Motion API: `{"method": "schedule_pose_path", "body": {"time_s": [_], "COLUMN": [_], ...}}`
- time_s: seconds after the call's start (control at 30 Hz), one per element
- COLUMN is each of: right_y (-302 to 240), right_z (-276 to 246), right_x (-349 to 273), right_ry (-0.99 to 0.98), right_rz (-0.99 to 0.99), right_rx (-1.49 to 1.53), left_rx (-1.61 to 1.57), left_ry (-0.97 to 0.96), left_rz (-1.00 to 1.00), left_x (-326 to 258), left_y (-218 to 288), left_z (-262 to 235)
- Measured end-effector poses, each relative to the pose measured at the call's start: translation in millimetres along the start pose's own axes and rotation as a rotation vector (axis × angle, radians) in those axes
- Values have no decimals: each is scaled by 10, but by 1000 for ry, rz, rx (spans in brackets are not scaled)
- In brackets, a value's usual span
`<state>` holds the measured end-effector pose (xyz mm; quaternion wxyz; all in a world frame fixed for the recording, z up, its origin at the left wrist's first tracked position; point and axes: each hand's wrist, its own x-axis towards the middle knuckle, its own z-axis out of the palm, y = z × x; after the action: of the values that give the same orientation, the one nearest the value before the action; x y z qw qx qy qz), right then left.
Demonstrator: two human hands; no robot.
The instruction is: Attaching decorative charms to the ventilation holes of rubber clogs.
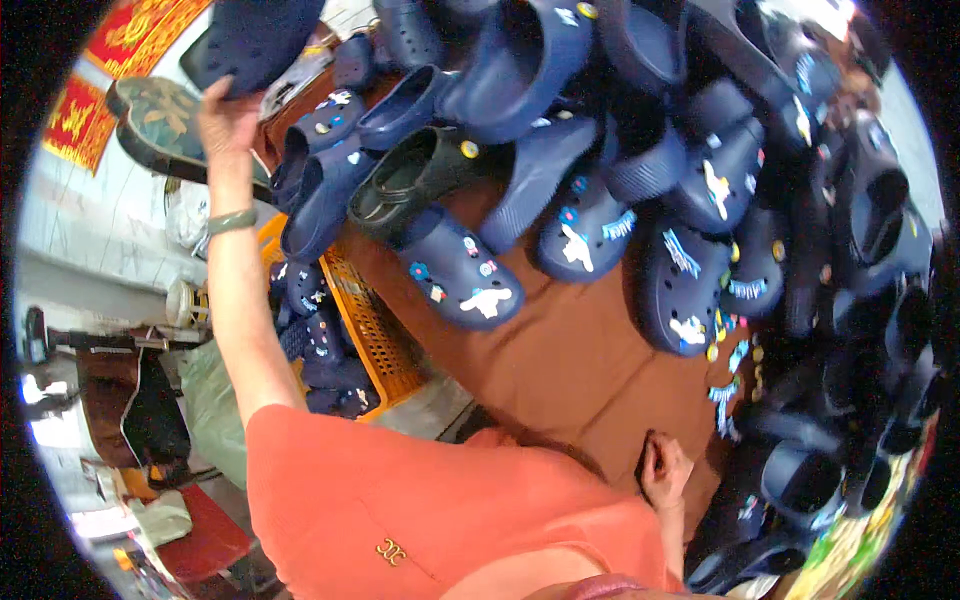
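My left hand (228,122) is raised at the upper left, arm outstretched, its fingers closed on the edge of a navy clog (262,45) that runs out of the top of the picture. Low on the right, my right hand (667,470) rests at the brown cloth (560,370) with its fingers curled; whatever they hold, if anything, is hidden. Small loose shoe charms (728,390) lie beyond it. Closest to the middle are a navy clog with a white dog charm (462,270), a black clog (415,185) and another decorated navy clog (685,290).
Piles of navy clogs (860,220) crowd the far side and right of the cloth. An orange crate (375,335) with more clogs stands at the left. Behind my left arm are an oval dark-rimmed board (165,130), a red stool (205,535) and red-and-gold banners (130,35).
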<state>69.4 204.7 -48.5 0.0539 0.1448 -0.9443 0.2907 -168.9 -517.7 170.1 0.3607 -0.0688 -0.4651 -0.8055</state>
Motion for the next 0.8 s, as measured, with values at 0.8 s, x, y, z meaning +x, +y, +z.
{"method": "schedule_pose_path", "body": {"time_s": [0.8], "right_y": [99], "right_z": [-146], "right_x": [-22], "right_ry": [234], "right_rz": [31], "right_rx": [137], "left_rx": [530], "left_ry": [-1759], "left_rz": [-814], "left_x": [-3822], "left_y": [-2340], "left_z": [3673]}}
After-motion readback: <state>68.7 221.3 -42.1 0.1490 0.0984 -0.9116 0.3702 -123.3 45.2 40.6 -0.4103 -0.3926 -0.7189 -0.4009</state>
